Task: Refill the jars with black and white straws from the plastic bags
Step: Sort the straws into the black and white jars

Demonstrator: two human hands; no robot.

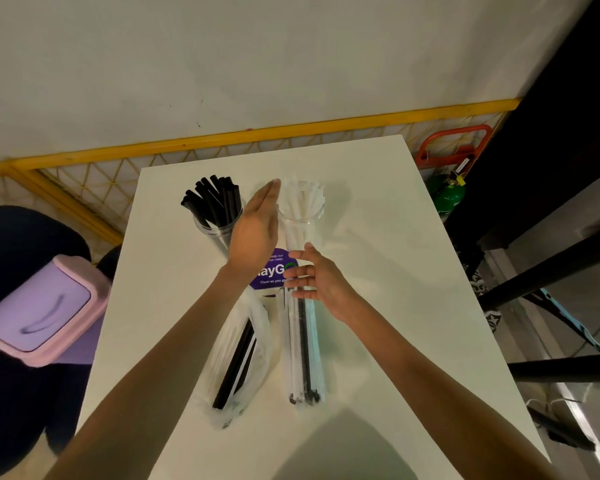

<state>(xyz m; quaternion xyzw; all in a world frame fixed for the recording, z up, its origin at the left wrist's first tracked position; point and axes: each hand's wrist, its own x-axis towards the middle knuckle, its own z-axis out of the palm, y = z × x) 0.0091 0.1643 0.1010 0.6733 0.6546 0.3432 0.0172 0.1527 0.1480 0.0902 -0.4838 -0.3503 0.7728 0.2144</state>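
Two clear jars stand at the far middle of the white table (413,306). The left jar (211,226) holds black straws (212,200); the right jar (302,213) holds white straws (303,195). My left hand (257,230) reaches between the jars with straight fingers and holds nothing. My right hand (317,275) hovers open over the top end of the right plastic bag (302,355), which holds white and black straws. The left plastic bag (238,362) lies beside it with black and white straws inside.
A purple round sticker (274,271) lies on the table under my hands. A pink-lidded bin (39,306) stands left of the table. A yellow rail (222,140) runs behind the table. A green cylinder (449,195) and black table legs are at the right.
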